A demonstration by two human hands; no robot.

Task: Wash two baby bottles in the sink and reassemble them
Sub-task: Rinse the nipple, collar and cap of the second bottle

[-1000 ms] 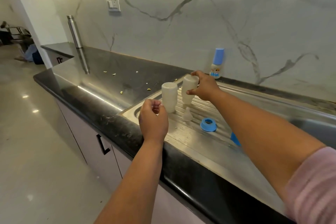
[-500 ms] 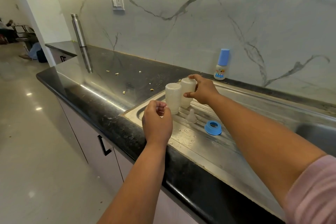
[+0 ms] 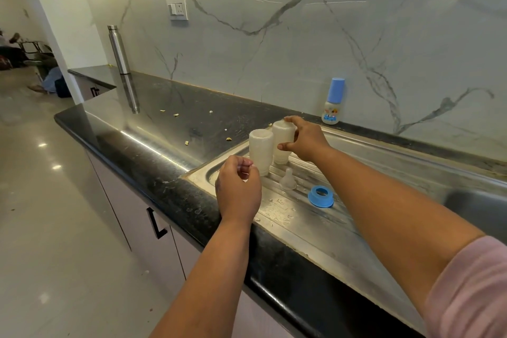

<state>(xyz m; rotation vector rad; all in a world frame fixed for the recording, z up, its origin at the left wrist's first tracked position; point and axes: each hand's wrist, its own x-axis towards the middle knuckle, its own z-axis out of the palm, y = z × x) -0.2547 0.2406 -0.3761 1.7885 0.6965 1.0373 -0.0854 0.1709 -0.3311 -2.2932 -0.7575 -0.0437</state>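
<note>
Left hand (image 3: 238,191) nearest, fingers curled, hovering just short of the near bottle body; thumb and fingertips pinched together, possibly on something small and clear — can't tell. Near it, drainboard (image 3: 290,217) of the steel sink, wet, droplets on the ribs. Blue collar ring (image 3: 321,196) lying flat there, clear silicone nipple (image 3: 288,180) upright just beside it; both apart from the bottles, so reassembly not yet begun.

Further back, two translucent bottle bodies standing mouth-down on the ribs, likely to drain. Near bottle body (image 3: 260,151) free-standing. Far bottle body (image 3: 282,142) gripped by right hand (image 3: 301,138), thumb on the near wall, fingers wrapped over the base; looks like being set down or steadied next to the other, the two just beside each other, maybe touching.

Black table (image 3: 175,129) left of the sink, crumbs scattered. At the marble wall: small bottle with blue cap (image 3: 333,101), assembled, well apart from the washed parts. Steel flask (image 3: 118,49) far left corner.
</note>
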